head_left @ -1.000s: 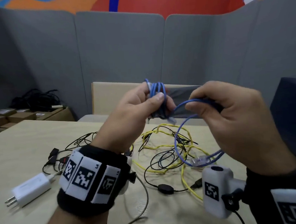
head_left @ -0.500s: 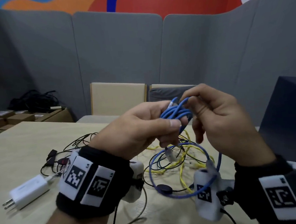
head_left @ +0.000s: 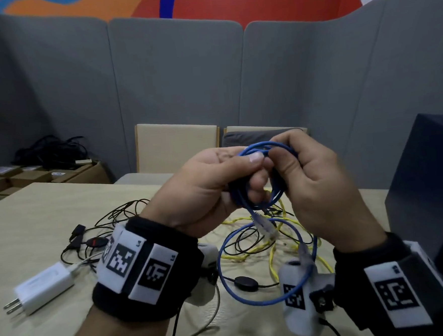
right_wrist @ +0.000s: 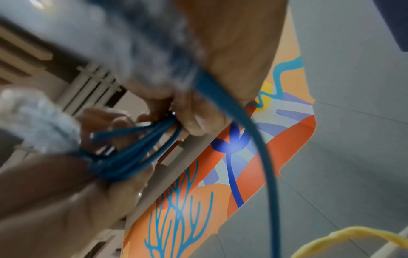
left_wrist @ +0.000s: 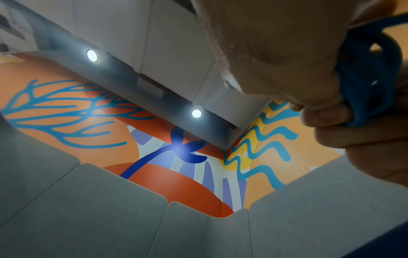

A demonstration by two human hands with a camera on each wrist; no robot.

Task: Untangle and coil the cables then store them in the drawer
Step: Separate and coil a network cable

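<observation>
Both hands hold a blue network cable (head_left: 258,191) above the table. My left hand (head_left: 211,184) grips the bundle of coiled loops (left_wrist: 366,69), thumb pressed on top. My right hand (head_left: 310,172) pinches the loops (right_wrist: 137,157) from the other side. A loose blue loop (head_left: 228,280) hangs below the hands and one clear plug (head_left: 265,225) dangles from the coil. On the table beneath lies a tangle of yellow cable (head_left: 273,250) and thin black cables (head_left: 118,214). No drawer can be told in any view.
A white charger (head_left: 42,288) with prongs lies at the left on the beige table (head_left: 34,207). A black inline puck (head_left: 245,283) sits on a black cable. A dark box (head_left: 432,192) stands at the right. Chairs (head_left: 177,144) and cardboard boxes (head_left: 32,175) are behind.
The hands came together at chest height: the right hand brought another blue turn onto the coil held by the left. The hanging loop shrank and a plug now dangles free.
</observation>
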